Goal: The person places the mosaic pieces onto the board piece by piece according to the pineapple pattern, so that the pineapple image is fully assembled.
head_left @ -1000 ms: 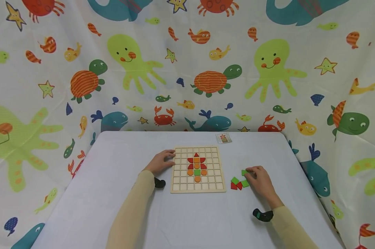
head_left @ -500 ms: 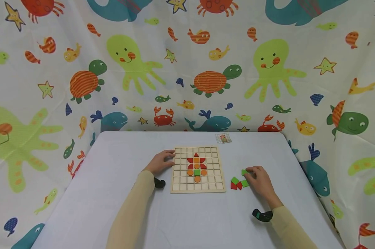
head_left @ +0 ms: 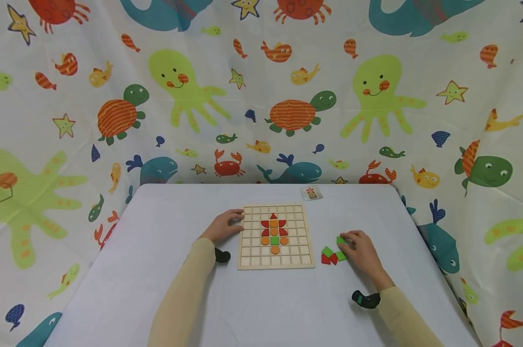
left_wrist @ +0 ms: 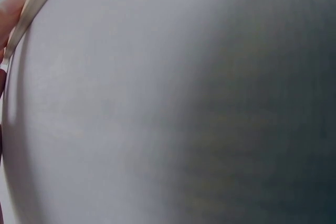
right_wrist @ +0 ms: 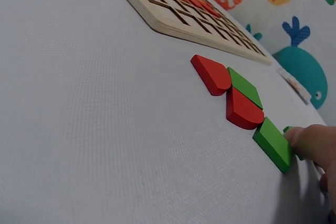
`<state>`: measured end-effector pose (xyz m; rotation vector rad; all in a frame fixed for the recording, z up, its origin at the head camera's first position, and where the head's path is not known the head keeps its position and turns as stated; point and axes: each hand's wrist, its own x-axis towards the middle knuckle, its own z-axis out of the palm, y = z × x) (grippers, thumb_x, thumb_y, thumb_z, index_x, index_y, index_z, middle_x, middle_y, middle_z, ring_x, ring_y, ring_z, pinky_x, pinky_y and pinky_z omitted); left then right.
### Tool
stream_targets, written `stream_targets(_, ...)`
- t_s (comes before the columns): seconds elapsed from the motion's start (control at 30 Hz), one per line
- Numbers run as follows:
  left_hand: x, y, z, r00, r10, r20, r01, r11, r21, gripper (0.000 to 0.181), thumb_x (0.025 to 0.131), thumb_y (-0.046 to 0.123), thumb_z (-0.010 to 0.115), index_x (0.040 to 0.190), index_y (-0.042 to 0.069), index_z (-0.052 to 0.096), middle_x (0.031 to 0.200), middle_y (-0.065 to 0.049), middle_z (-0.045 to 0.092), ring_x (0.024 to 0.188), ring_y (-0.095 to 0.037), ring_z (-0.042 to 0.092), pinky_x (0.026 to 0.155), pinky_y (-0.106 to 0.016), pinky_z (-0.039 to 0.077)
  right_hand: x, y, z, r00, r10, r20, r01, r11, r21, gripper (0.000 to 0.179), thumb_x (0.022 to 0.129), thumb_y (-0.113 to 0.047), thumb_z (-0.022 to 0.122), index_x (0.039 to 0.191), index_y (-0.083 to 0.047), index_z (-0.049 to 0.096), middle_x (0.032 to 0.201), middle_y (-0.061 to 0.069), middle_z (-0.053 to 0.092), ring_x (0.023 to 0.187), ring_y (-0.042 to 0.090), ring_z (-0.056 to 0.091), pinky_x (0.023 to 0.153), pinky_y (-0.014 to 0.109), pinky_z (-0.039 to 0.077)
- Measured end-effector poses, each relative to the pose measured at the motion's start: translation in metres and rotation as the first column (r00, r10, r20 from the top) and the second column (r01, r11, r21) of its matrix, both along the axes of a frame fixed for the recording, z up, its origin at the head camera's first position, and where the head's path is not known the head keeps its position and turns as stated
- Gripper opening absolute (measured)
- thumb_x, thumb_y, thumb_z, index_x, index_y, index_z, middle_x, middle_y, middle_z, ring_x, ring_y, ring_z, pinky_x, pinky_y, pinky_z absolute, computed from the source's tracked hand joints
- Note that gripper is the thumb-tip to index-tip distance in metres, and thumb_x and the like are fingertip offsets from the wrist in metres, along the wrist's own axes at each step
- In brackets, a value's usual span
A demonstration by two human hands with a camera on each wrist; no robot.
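Note:
A wooden grid board (head_left: 249,260) lies mid-table with red, orange and green tiles set into its cells. The left hand (head_left: 221,226) rests its fingertips against the board's left edge; its thumb (left_wrist: 11,11) shows on that edge in the left wrist view. To the right of the board, the right hand (head_left: 362,250) has thumb and fingers on a green tile (head_left: 341,239), mostly hidden behind the thumb in the right wrist view. Beside it lie a second green tile (right_wrist: 273,144), another green tile (right_wrist: 245,87) and two red tiles with one rounded side, the nearer-to-board red tile (right_wrist: 211,75) among them.
A small picture card (head_left: 311,193) lies at the back of the white table (head_left: 278,308), behind the board's right corner. A curtain (head_left: 252,106) printed with sea animals hangs behind and along the sides. Each wrist carries a black strapped device, such as the right wrist device (head_left: 366,300).

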<state>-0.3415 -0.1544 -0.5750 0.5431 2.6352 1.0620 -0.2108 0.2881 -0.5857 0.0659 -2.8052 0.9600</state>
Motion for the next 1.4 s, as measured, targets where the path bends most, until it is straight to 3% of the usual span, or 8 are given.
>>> stream_targets(0.27,-0.001,0.001,-0.002,1.0,0.001,-0.002,-0.001,1.0,-0.01,0.052,0.088,0.032,0.074,0.133,0.011,0.061,0.15,0.001,0.045,0.143,-0.024,0.033,0.117,-0.045,0.027,-0.003,-0.004,0.005,1.0,0.001,-0.015,-0.002,1.0,-0.029,0.029,0.089,-0.012,0.072,0.114,0.002,0.066,0.114,0.02,0.059,0.105,0.035,0.057,0.09,0.052,0.05)
stream_targets(0.43,-0.001,-0.001,0.0,1.0,0.0,-0.007,0.0,1.0,-0.007,0.051,0.088,0.031,0.074,0.133,0.01,0.061,0.149,0.0,0.045,0.142,-0.025,0.034,0.117,-0.045,0.028,-0.007,-0.025,0.009,0.999,0.016,-0.032,-0.018,0.999,-0.048,0.034,0.091,-0.016,0.071,0.12,0.0,0.064,0.111,0.015,0.061,0.095,0.026,0.06,0.079,0.041,0.055)
stream_targets(0.6,0.0,-0.002,0.001,1.0,-0.003,-0.011,0.003,1.0,-0.004,0.05,0.088,0.03,0.074,0.132,0.009,0.061,0.149,-0.002,0.045,0.142,-0.026,0.033,0.117,-0.046,0.027,-0.01,-0.059,0.011,0.984,0.161,-0.07,-0.164,0.986,-0.035,0.029,0.087,-0.015,0.075,0.114,-0.005,0.069,0.106,0.008,0.063,0.09,0.018,0.061,0.07,0.029,0.055)
stream_targets(0.77,0.0,-0.003,0.0,1.0,-0.011,-0.012,0.011,1.0,-0.007,0.051,0.088,0.03,0.074,0.133,0.009,0.061,0.149,-0.003,0.045,0.142,-0.027,0.033,0.117,-0.045,0.027,-0.01,-0.096,0.008,0.937,0.333,-0.102,-0.337,0.941,-0.024,0.024,0.085,-0.015,0.077,0.107,-0.007,0.071,0.103,0.002,0.062,0.09,0.015,0.058,0.071,0.028,0.053)
stream_targets(0.9,0.0,-0.003,0.0,1.0,0.0,-0.002,0.0,1.0,-0.01,0.051,0.088,0.03,0.074,0.133,0.009,0.061,0.149,-0.002,0.045,0.142,-0.025,0.033,0.118,-0.044,0.027,-0.01,-0.117,0.003,0.91,0.405,-0.091,-0.406,0.914,0.01,0.023,0.086,-0.018,0.076,0.107,-0.009,0.072,0.101,0.0,0.058,0.087,0.012,0.052,0.074,0.029,0.05)
stream_targets(1.17,0.0,-0.001,-0.001,1.0,-0.003,-0.004,0.003,1.0,-0.01,0.051,0.088,0.03,0.074,0.133,0.01,0.061,0.15,-0.002,0.045,0.142,-0.026,0.033,0.117,-0.045,0.027,-0.011,-0.134,0.001,0.931,0.362,-0.035,-0.358,0.93,0.081,0.026,0.087,-0.021,0.076,0.11,-0.011,0.071,0.099,-0.004,0.055,0.083,0.01,0.044,0.066,0.023,0.045)
stream_targets(1.4,0.0,0.0,0.001,1.0,-0.009,-0.01,0.009,1.0,0.001,0.05,0.088,0.03,0.074,0.132,0.009,0.061,0.15,-0.003,0.044,0.142,-0.027,0.033,0.117,-0.046,0.027,-0.012,-0.134,0.001,0.931,0.363,-0.036,-0.36,0.931,0.055,0.019,0.087,-0.021,0.076,0.104,-0.015,0.072,0.103,-0.004,0.057,0.09,0.01,0.048,0.074,0.026,0.05)
